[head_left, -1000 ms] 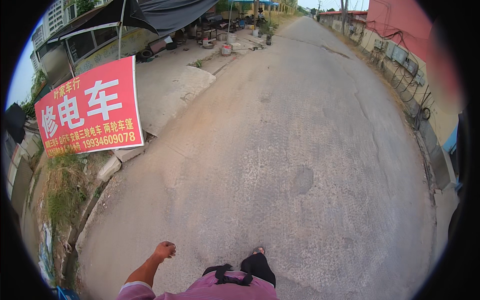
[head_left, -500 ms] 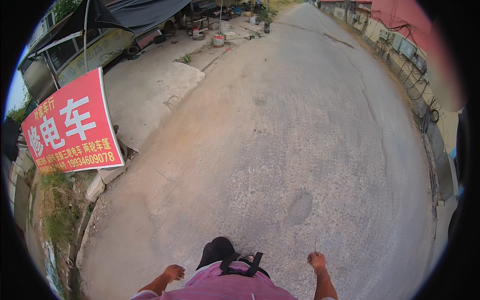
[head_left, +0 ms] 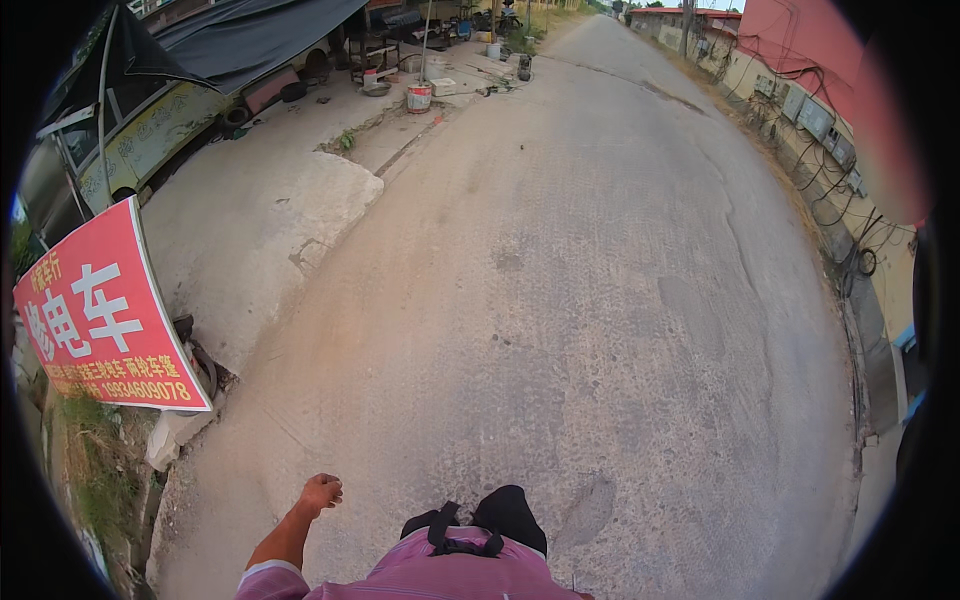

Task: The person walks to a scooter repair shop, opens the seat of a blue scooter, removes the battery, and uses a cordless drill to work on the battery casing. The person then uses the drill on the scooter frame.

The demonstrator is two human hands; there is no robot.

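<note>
My left hand (head_left: 322,491) swings out over the road (head_left: 550,250) at the lower left, its fingers loosely curled with nothing visible in them. My right hand is out of view below the frame. Below me are my pink shirt (head_left: 430,575), black trousers (head_left: 508,510) and a dark strap tied at the waist.
A red signboard (head_left: 105,320) leans at the left above a weedy ditch (head_left: 95,460) with broken concrete. Behind it stand an awning (head_left: 260,50), buckets (head_left: 418,98), tyres and clutter on a concrete apron (head_left: 250,220). A wall (head_left: 870,250) with meter boxes and cables lines the right.
The roadside signboard has slid leftward and down in view as I move forward. My left hand has swung forward since half a second ago, and my right hand, then holding something thin, has left view.
</note>
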